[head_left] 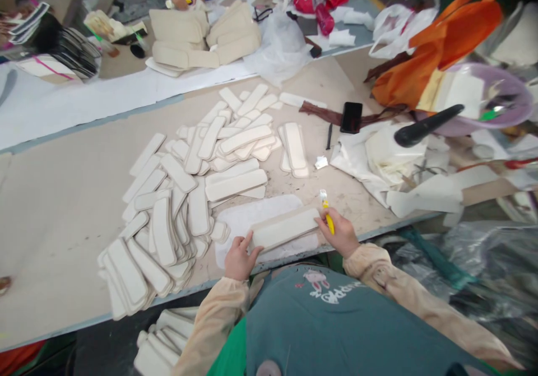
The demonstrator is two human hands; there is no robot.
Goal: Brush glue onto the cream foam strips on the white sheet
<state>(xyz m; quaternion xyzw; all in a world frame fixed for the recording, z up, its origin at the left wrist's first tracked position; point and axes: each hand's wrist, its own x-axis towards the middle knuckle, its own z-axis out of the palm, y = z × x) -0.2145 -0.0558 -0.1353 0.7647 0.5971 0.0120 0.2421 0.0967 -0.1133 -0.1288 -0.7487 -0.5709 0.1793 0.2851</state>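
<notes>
Grey-green apron nearest cam, btm ctr. L hand grips L end of cream strip, R hand pinches R end w/ yellow tool also held; strip's over white sheet, near tbl edge, beside strip pile.

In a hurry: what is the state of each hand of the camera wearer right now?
Left hand: holding the left end of the pale strip.
Right hand: closed, holding the yellow-handled tool, at the strip's right end.
</notes>
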